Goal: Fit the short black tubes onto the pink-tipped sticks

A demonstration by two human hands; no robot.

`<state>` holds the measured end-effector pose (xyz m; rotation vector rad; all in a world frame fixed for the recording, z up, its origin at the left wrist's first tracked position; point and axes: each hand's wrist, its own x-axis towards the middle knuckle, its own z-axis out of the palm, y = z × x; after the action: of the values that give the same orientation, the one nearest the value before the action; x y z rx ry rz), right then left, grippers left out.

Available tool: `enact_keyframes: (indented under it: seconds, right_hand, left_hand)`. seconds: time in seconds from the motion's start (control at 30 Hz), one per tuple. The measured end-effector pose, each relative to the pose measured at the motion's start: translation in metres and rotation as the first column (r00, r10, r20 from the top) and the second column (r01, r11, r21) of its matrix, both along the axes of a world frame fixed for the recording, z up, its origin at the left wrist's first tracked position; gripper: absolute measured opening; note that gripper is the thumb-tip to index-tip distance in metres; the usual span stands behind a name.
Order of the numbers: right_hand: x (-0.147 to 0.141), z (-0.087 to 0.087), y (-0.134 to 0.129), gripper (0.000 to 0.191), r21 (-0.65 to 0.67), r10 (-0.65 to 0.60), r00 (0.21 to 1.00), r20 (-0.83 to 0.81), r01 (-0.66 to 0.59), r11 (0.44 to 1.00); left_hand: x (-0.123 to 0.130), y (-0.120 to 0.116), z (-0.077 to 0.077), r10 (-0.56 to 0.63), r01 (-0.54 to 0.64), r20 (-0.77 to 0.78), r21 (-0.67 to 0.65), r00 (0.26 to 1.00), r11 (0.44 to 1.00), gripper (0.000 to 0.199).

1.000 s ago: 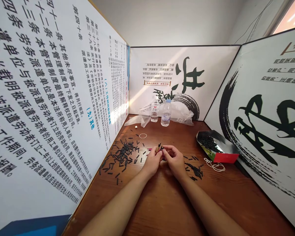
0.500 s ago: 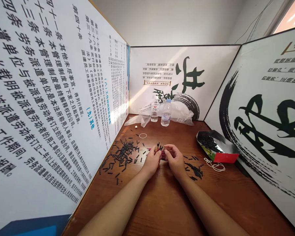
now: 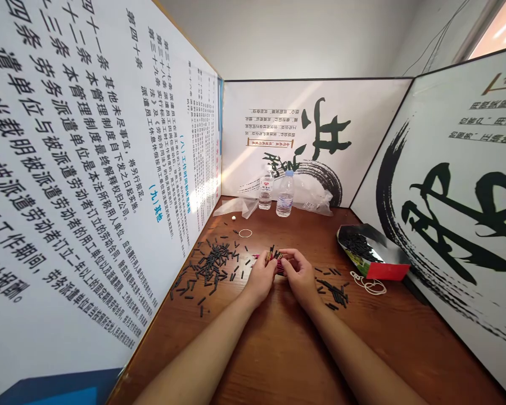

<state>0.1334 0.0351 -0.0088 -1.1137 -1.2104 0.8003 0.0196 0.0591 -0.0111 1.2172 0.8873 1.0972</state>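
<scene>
Between my two hands is a bundle of thin dark-red sticks [image 3: 280, 266] with some black and gold-coloured ends. My left hand [image 3: 260, 277] is closed around its left part, and a few red tips stick out past the fingers. My right hand [image 3: 299, 273] pinches the right part with thumb and fingers. Fingers cover much of the bundle, so what the sticks are is unclear. To the left lies a scattered heap of short black rods [image 3: 213, 264]. A smaller group of black rods [image 3: 334, 291] lies to the right of my right hand.
An open box [image 3: 398, 271] with more black rods stands at the right, with pale rubber bands [image 3: 369, 284] before it. One band [image 3: 245, 233] lies farther back. Two water bottles [image 3: 284, 197] and clear plastic bags [image 3: 318, 199] sit by the back panel. Panels enclose the wooden table [image 3: 257, 360].
My right hand's fingers have shifted very slightly left on the bundle. My left hand and the things on the table look the same.
</scene>
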Motion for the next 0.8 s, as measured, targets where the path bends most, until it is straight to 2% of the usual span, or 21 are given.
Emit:
enact_keyframes:
  seconds: [0.43, 0.8]
  right_hand:
    - [-0.0013, 0.0012, -0.0012, 0.023, 0.018, 0.013, 0.999, 0.032, -0.013, 1.0]
    - [-0.0007, 0.0019, -0.0024, 0.022, 0.03, -0.013, 0.998, 0.067, 0.011, 0.999]
  left_hand:
    - [0.0004, 0.0025, -0.0031, 0.03, -0.027, -0.05, 0.049, 0.998, 0.998, 0.017]
    - [-0.001, -0.0025, 0.005, -0.002, 0.003, 0.013, -0.065, 1.0, 0.998, 0.017]
